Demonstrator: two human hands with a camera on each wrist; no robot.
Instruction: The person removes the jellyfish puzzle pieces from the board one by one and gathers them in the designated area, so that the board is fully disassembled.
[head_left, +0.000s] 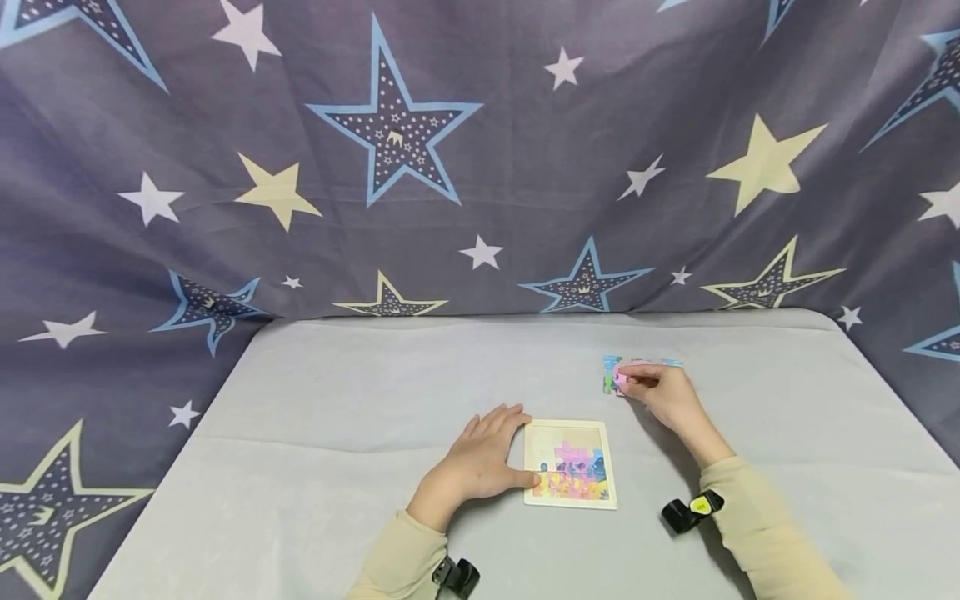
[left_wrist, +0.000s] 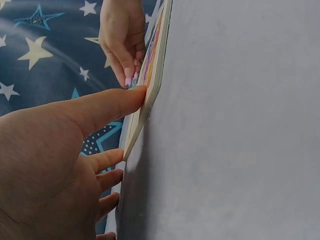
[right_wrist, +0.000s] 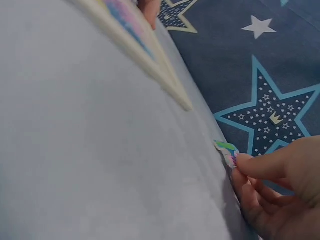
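A square puzzle tray [head_left: 528, 450] with a pale frame lies on the table, its lower part covered with colourful fitted pieces [head_left: 576, 475]. My left hand [head_left: 480, 462] is at the tray's left side, thumb on the frame and index fingertip by the upper left corner. In the left wrist view the thumb [left_wrist: 112, 107] lies straight against the tray edge. Up and to the right, my right hand [head_left: 663, 396] pinches a puzzle piece [right_wrist: 228, 152] with green, blue and pink print between thumb and fingertips. Loose pieces [head_left: 672, 362] lie behind that hand, partly hidden by it.
The table [head_left: 315, 500] is covered with a light grey cloth. A dark curtain [head_left: 510, 167] printed with stars hangs along its far edge and sides. Black cameras on straps sit on both wrists.
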